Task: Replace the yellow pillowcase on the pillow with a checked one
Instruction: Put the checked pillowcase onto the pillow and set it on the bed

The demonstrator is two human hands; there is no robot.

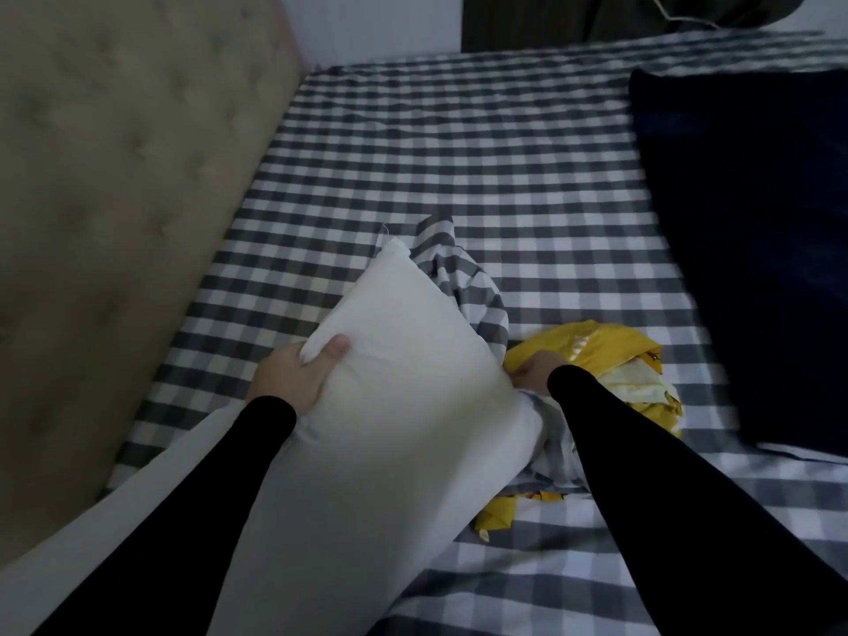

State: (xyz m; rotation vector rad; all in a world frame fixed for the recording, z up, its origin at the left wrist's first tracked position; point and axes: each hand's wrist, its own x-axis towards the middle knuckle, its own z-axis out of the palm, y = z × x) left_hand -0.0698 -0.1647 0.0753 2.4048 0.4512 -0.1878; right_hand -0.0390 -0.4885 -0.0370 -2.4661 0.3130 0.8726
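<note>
**Bare pillow held on the bed, checked case bunched beside it**

The pillow (399, 383) is white and has no case on it. It lies tilted on the bed sheet (504, 153), one corner lifted toward the far side of the bed. The left hand (293, 376) clasps the pillow's left edge, thumb pressed on top of the fabric and fingers wrapped underneath, so it has a firm hold on the pillow.

The right hand (534, 371) is at the pillow's right edge, reaching down where the pillow meets the crumpled cloth. Its fingers are mostly hidden by the pillow, and I cannot tell whether they are closed on anything.

The checked pillowcase (468, 286) is grey and white. It lies bunched against the pillow's right side and runs from beyond the raised corner down past the right wrist. The yellow pillowcase (610, 360) is off the pillow, crumpled on the sheet just to the right of the pillow, with part of it showing below the right forearm.

Both arms wear black sleeves (665, 475). A dark blanket (743, 245) lies well to the right of the pillow, and a padded beige headboard (114, 199) stands to its left.
</note>
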